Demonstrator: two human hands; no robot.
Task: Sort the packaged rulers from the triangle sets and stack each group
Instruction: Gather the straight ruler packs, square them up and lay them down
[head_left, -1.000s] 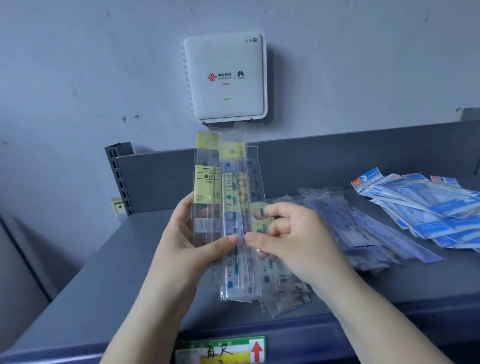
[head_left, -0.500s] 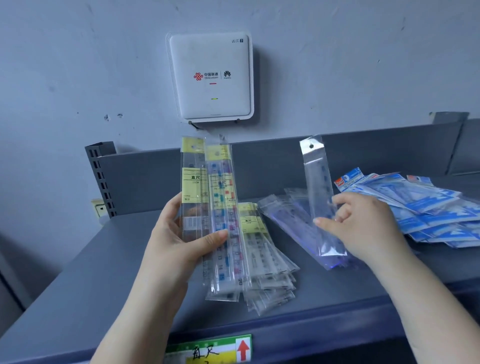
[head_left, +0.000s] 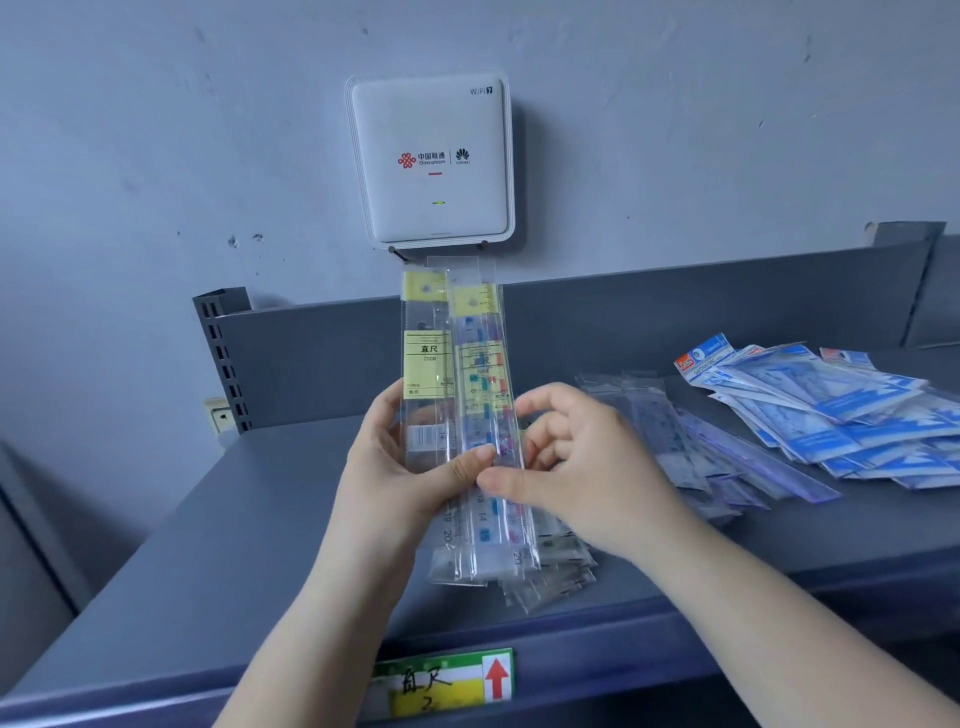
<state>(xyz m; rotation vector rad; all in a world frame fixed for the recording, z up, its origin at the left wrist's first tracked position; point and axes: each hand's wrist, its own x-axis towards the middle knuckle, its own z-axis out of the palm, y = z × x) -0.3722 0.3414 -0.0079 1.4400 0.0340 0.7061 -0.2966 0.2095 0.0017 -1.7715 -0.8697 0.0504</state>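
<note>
**Both hands on an upright bundle of packaged rulers**

Centrally, the left hand (head_left: 410, 467) grips a bundle of packaged rulers (head_left: 457, 415) held upright above the grey shelf (head_left: 208, 545), thumb across the front, fingers curled behind. The right hand (head_left: 576, 467) meets it from the 3 o'clock side, its thumb pressed on the front of the bundle just below the left thumb and its fingers curled round the right edge. These sleeves are clear, with yellow header cards and a yellow label (the printed characters read 直尺, 20 cm).

Beneath the bundle's lower end, toward 5 o'clock, more clear ruler packs (head_left: 556, 577) lie fanned on the shelf. At 3 o'clock from the hands sits a loose spread of bluish-violet ruler sleeves (head_left: 727, 447), and further out, at about 2 o'clock, a pile of blue-and-white triangle sets (head_left: 841, 410) overlaps in a rough heap, just beside the violet sleeves.

At 12 o'clock a white router (head_left: 431, 158) is fixed to the wall, a small green light showing. At 6 o'clock, on the shelf's front edge, a green and yellow price tag (head_left: 441, 683) carries a red arrow pointing up.
</note>
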